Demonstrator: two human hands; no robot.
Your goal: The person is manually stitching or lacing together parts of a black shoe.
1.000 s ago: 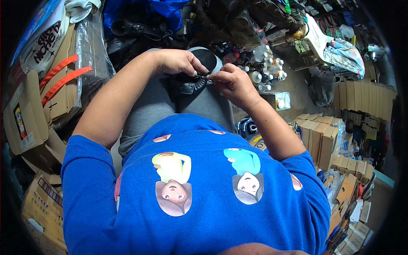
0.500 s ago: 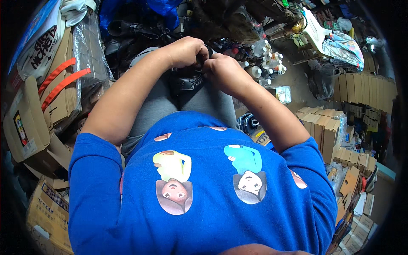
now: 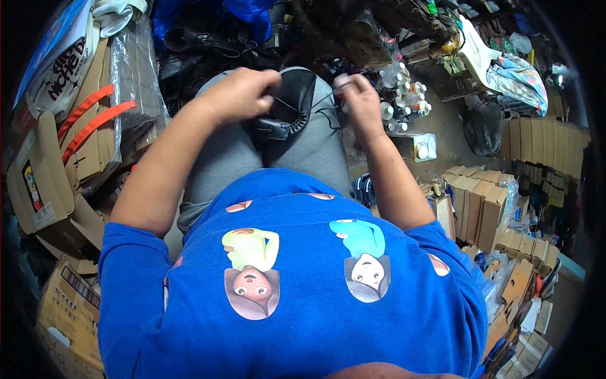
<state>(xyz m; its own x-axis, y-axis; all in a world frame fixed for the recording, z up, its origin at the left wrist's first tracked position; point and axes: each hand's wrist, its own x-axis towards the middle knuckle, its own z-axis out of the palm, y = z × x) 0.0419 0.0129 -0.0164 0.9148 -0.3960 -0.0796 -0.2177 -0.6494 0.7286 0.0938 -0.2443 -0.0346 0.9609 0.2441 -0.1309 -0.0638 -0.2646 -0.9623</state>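
Observation:
A black leather boot (image 3: 275,128) rests on my lap between the thighs, its row of lace holes facing me. Thin black shoelaces (image 3: 324,98) stretch from it to both sides. My left hand (image 3: 240,95) is closed at the boot's left side, fingers pinched on one lace end. To the right of the boot, above my right thigh, my right hand (image 3: 362,104) is closed on the other lace, slightly blurred. The two hands are apart, with the boot between them.
Dark footwear (image 3: 202,44) lies piled beyond my knees, near a blue plastic bag (image 3: 249,16). White-capped bottles (image 3: 407,95) stand right of my knees. Cardboard boxes (image 3: 483,202) line the right, and an open carton (image 3: 44,177) sits left. A white plastic chair (image 3: 476,50) stands far right.
My hands were together over the boot. Now they have moved apart, left hand to the left and right hand to the right, drawing the laces outward and uncovering the boot.

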